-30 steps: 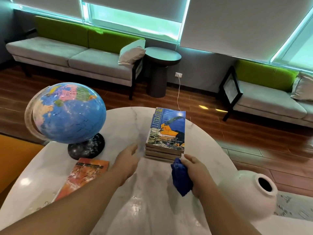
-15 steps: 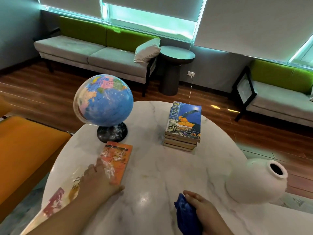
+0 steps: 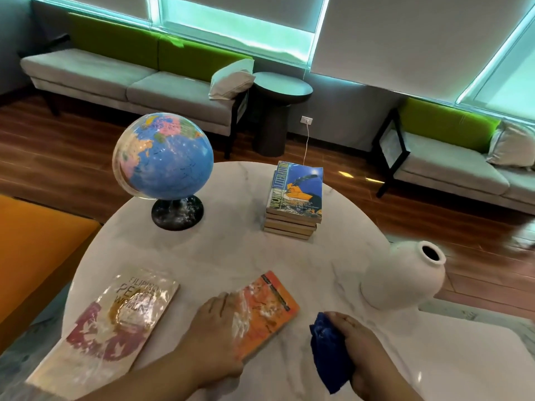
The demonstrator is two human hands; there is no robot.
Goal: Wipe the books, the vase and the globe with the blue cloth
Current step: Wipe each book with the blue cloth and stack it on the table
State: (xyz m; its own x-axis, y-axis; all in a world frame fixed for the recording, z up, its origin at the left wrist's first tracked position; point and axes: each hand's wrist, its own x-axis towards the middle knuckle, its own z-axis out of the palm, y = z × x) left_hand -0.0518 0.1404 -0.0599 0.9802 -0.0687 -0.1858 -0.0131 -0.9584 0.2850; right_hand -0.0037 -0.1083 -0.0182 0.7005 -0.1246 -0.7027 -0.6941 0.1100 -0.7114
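From the head view, a round white marble surface fills the middle of the room. Taking its centre as the dial, a blue world globe on a black speckled base stands upright at eleven o'clock. A stack of paperback books topped by a blue-covered one sits at one o'clock, well apart from the globe. A white ceramic vase with a small dark mouth stands at about four o'clock, near the rim. At six o'clock lies a thin orange paperback book, flat and turned askew. The left hand rests on its left part, with the fingers stretched forward over the cover, loose rather than clenched. At eight o'clock a large flat book in glossy clear wrapping lies close to the near edge, apart from the orange one. At five o'clock the right hand grasps a bunched dark blue cloth, fingers curled round it. The cloth hangs just beside the orange book's right corner, and whether it touches the surface cannot be told.
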